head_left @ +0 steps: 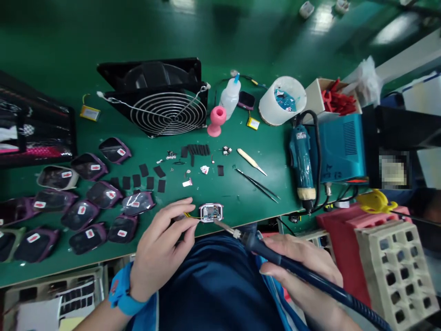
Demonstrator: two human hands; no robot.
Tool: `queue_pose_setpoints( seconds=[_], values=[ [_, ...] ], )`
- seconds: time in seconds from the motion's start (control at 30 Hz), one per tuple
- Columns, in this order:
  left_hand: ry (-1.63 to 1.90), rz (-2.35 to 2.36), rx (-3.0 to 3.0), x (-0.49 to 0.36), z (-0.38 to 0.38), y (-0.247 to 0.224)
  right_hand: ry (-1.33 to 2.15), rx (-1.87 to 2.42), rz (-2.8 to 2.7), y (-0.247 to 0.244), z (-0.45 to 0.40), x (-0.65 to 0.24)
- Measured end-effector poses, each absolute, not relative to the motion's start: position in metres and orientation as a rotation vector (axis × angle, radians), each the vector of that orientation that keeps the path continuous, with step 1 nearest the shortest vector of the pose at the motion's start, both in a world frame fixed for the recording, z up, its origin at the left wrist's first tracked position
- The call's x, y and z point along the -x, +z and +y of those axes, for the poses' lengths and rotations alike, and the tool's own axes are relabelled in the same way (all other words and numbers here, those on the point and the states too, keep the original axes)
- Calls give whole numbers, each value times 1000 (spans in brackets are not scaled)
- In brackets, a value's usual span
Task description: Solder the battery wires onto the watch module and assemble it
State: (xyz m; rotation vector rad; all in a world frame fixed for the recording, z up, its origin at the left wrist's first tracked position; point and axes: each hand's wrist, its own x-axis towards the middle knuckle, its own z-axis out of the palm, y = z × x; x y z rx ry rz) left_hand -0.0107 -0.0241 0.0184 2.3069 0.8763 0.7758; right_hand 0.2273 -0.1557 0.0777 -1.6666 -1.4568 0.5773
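Note:
My right hand [303, 262] is wrapped round a soldering iron [268, 250], its tip touching or just above the lower edge of a small open watch case [211, 213]. Circuit parts show inside the case, which lies near the table's front edge. On the case's left, my left hand [168, 239] has thumb and forefinger pinched together by a thin yellow wire [189, 215] that runs to the case. Part of that wire is hidden beneath the fingers. Above the case lie tweezers [258, 185] and a wooden-handled tool [251, 162].
Several purple-framed watch units [103, 195] cover the table's left. Black foam pads [150, 183] lie nearby. A fan [168, 105], a pink holder [217, 122], a bottle [229, 97] and a white tub [282, 101] stand behind. At right are an electric screwdriver [303, 161] and a blue soldering station [342, 147].

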Motion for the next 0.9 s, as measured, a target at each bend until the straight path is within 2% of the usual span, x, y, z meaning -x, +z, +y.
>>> queue_pose_setpoints(
  seconds=[0.9],
  values=[
    [749,763,-2276,12,-23,13,593,1802,-1673,86,-129,-212]
  ],
)
